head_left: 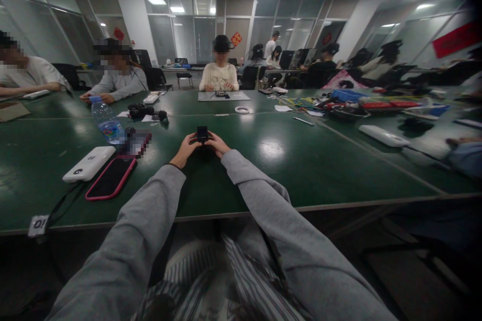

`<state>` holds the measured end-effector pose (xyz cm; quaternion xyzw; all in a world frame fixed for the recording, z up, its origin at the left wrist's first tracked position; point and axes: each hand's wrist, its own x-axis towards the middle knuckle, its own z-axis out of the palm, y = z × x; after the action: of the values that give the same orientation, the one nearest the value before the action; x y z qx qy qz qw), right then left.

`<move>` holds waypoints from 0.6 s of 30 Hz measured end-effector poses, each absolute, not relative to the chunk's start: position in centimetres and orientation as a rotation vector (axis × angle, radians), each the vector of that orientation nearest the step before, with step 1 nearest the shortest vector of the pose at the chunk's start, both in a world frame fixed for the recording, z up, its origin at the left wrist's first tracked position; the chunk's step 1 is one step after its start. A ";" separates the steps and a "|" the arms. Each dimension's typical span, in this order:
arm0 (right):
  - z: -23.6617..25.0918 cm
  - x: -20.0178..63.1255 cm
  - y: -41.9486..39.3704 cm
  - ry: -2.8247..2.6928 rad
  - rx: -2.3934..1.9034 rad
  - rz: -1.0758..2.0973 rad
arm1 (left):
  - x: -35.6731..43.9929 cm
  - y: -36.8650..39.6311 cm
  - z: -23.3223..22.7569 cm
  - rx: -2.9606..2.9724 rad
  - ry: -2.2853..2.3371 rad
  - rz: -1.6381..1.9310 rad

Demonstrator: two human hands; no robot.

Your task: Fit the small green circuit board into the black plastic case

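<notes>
A small black box-shaped device (202, 134) with a dark square face is held between my two hands over the green table (271, 175). My left hand (185, 149) grips its left side, thumb along the lower edge. On the opposite side my right hand (218, 144) has its fingers closed on the same device. What exactly the device is, I cannot make out. To the left of my hands lie a phone in a pink-red case (112, 178), a second blurred phone-like item (135, 143) and a white power bank (89, 164) with a cable.
A water bottle (107, 120) stands tilted in view at left, near black gear (146, 112). A white tape ring (242, 110) and a metal rod (303, 121) lie farther off. Tools and cables (346, 103) are piled at right, beyond another white power bank (384, 136). Several people sit around.
</notes>
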<state>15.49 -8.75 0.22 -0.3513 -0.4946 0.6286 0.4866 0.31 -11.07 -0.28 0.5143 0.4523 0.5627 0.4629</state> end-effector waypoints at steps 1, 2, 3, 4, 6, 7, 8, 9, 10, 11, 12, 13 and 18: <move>0.3 15.4 -8.8 -1.191 -0.851 1.533 | 0.4 -11.1 -0.2 1.246 1.108 1.385; 0.3 15.4 -8.8 -1.180 -0.846 1.536 | 0.4 -11.1 -0.1 1.227 1.102 1.385; 0.3 15.3 -8.8 -1.169 -0.843 1.537 | 0.5 -11.2 0.0 1.209 1.094 1.383; 0.3 15.3 -8.8 -1.158 -0.843 1.537 | 0.5 -11.2 0.1 1.199 1.081 1.378; 0.3 15.2 -8.7 -1.140 -0.845 1.533 | 0.6 -11.4 0.2 1.194 1.054 1.366; 0.2 15.2 -8.7 -1.138 -0.839 1.532 | 0.6 -11.5 0.3 1.194 1.045 1.359; 0.2 15.2 -8.6 -1.142 -0.830 1.534 | 0.6 -11.5 0.3 1.196 1.038 1.353; 0.1 15.2 -8.6 -1.149 -0.818 1.537 | 0.6 -11.6 0.4 1.199 1.034 1.347; 0.1 15.2 -8.5 -1.157 -0.807 1.539 | 0.6 -11.7 0.4 1.204 1.031 1.341; 0.0 15.2 -8.5 -1.163 -0.801 1.538 | 0.6 -11.8 0.4 1.208 1.030 1.336; 0.0 15.2 -8.4 -1.166 -0.799 1.538 | 0.7 -11.9 0.4 1.216 1.025 1.329; 0.0 15.2 -8.4 -1.167 -0.799 1.538 | 0.7 -11.9 0.4 1.225 1.018 1.323; 0.0 15.2 -8.2 -1.177 -0.798 1.519 | 0.9 -11.8 0.4 1.245 0.999 1.308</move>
<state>15.18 -8.25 -0.04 -0.3310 -0.4879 0.6298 0.5057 0.94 -11.81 0.39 0.5176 0.4153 0.5441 0.5134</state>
